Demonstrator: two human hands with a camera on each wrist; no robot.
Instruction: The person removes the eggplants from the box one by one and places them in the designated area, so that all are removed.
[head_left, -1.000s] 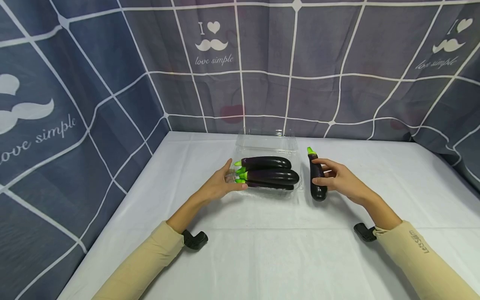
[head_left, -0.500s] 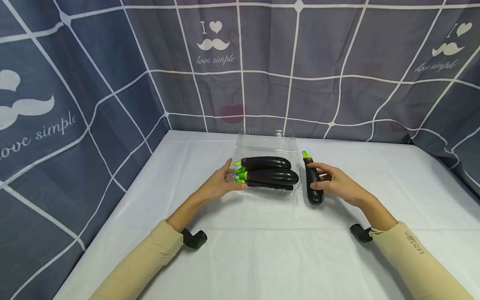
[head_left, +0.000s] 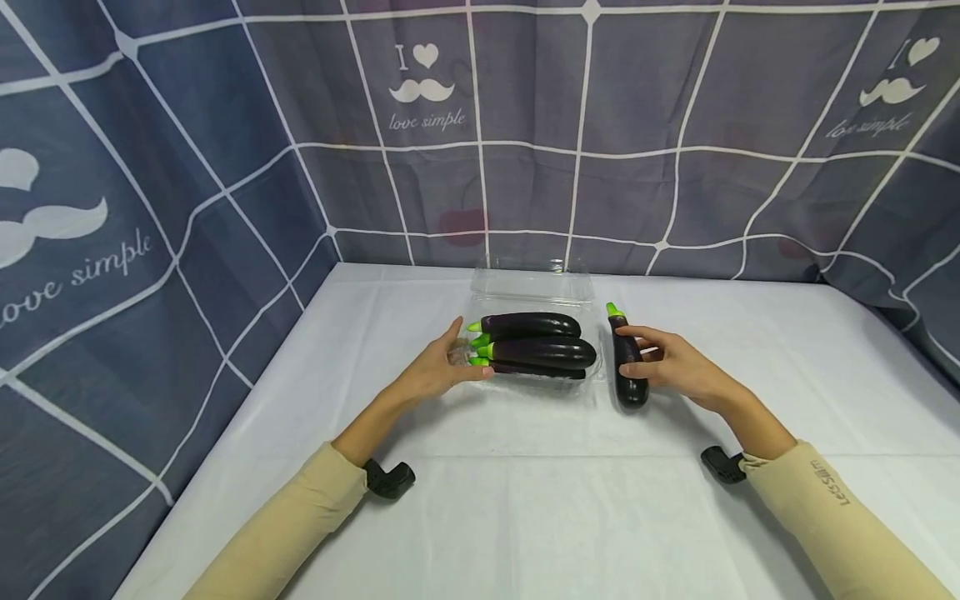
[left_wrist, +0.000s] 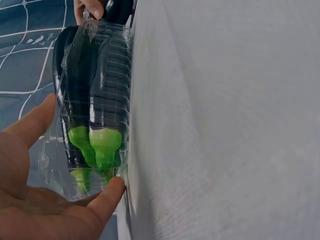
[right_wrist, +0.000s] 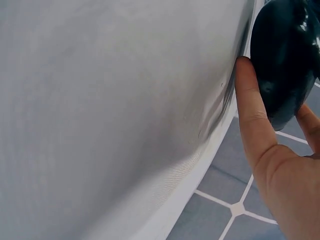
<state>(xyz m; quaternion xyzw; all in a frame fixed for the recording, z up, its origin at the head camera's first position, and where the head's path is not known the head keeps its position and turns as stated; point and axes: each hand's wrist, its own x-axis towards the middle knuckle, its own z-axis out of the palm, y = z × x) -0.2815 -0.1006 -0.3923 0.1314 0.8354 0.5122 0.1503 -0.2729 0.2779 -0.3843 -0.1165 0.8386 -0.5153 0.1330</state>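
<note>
Beyond open cloth [head_left: 525,517], right fingers [right_wrist: 251,105] pinch an eggplant [head_left: 624,351] beside the box [left_wrist: 123,70]; left fingers [left_wrist: 107,202] spread at its edge.

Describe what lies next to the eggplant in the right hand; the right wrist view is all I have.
Observer: A clear container is close beside that held eggplant, on the left in the head view.
Operator: Say what's inside it.
Observer: Several more eggplants, lying crosswise with their green stems towards the left.
Operator: Now give me the left hand.
Observer: The left hand is at the stem end of the container, thumb and fingers spread around it.
</note>
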